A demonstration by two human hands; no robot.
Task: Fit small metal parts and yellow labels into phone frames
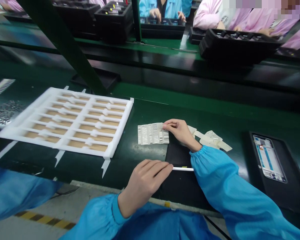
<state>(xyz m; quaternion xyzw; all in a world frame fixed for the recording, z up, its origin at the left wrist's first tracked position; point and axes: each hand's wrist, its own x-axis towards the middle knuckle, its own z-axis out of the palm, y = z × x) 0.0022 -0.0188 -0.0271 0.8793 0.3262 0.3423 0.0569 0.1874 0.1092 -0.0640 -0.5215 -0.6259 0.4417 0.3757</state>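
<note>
My right hand (181, 133) pinches the top right corner of a pale sheet (150, 133) with rows of small silvery strips. The sheet lies on the green bench. Close to the bench's front edge, my left hand (145, 183) has its fingers together around one end of a slim white bar-like piece (183, 169), seen edge-on. Its other end meets my right sleeve, and my fingers hide the near end. A black mat (180, 186) is under it. Crumpled pale paper pieces (212, 138) lie behind my right wrist.
A white divided foam tray (110, 146) is taped down on the left. Small dark parts (8, 111) lie beyond it. At right, a phone frame (270, 158) sits in a black holder (287, 150). A green post (65, 40) slants across. Co-workers and black bins (237, 50) are opposite.
</note>
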